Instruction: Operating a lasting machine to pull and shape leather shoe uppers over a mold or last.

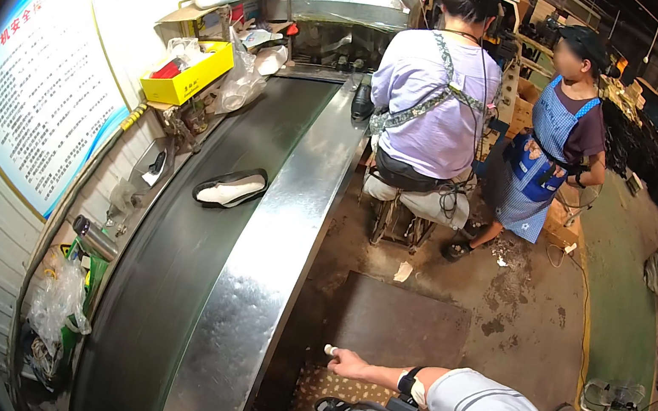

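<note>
Near, at 6 o'clock, one hand (345, 365), which one I can't tell, is closed around a small white piece (329, 349) beside the steel conveyor rim (268, 265); the other is out of view. Looks like waiting; next move needs a reach. At 11 o'clock, a black-and-white shoe (231, 187) lies on the belt (181, 268).

a small white stubby cylinder-shaped object (330, 349) sits pinched at the fingertips of the left hand (347, 364), low in the near part of the scene, just right of the curved shiny steel edge, above a perforated floor mat.
</note>
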`<state>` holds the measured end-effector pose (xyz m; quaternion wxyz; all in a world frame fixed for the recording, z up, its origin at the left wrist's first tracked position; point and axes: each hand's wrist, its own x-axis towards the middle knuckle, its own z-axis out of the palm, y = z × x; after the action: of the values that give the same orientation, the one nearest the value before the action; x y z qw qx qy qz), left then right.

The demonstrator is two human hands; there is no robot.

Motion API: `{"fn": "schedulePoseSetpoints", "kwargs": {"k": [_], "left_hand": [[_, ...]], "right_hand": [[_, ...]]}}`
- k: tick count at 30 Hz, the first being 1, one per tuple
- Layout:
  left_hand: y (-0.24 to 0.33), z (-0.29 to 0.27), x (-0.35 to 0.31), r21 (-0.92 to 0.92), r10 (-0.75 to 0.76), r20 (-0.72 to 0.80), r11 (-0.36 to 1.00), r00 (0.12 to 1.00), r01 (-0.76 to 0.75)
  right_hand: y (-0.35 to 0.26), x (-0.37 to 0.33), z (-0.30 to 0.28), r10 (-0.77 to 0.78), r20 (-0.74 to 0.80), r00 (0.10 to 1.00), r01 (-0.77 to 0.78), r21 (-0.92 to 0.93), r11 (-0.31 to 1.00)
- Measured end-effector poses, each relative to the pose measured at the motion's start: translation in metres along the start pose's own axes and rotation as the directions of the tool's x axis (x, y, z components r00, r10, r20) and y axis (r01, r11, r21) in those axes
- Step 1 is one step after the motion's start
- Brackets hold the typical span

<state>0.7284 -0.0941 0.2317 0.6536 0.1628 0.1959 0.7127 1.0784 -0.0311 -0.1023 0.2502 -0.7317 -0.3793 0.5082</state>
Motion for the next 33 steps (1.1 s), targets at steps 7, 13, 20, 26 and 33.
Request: {"fn": "schedulePoseSetpoints", "kwargs": {"k": [7,13,20,26,33], "left_hand": [[0.015,-0.018,0.000,0.114,-0.047,-0.140,0.992,0.989,0.063],[0.031,-0.039,-0.028,0.170,-0.025,-0.255,0.983,0.967,0.070],[0.067,-0.064,-0.066,0.261,-0.032,-0.329,0.957,0.944,0.123],[0.084,-0.080,-0.084,0.322,-0.016,-0.365,0.936,0.931,0.142],[0.110,-0.089,-0.143,0.422,0.169,-0.540,0.902,0.824,0.091]], "right_hand": [[-0.004,-0.002,0.007,0.068,0.070,0.995,-0.066,-0.021,0.998],[-0.031,0.002,0.036,-0.103,0.116,0.988,0.121,-0.160,0.980],[-0.090,-0.018,0.069,-0.257,0.214,0.942,0.262,0.004,0.965],[-0.060,-0.034,0.084,-0.392,0.153,0.907,0.401,-0.029,0.916],[-0.107,-0.066,0.116,-0.364,0.367,0.856,0.394,-0.009,0.919]]}}
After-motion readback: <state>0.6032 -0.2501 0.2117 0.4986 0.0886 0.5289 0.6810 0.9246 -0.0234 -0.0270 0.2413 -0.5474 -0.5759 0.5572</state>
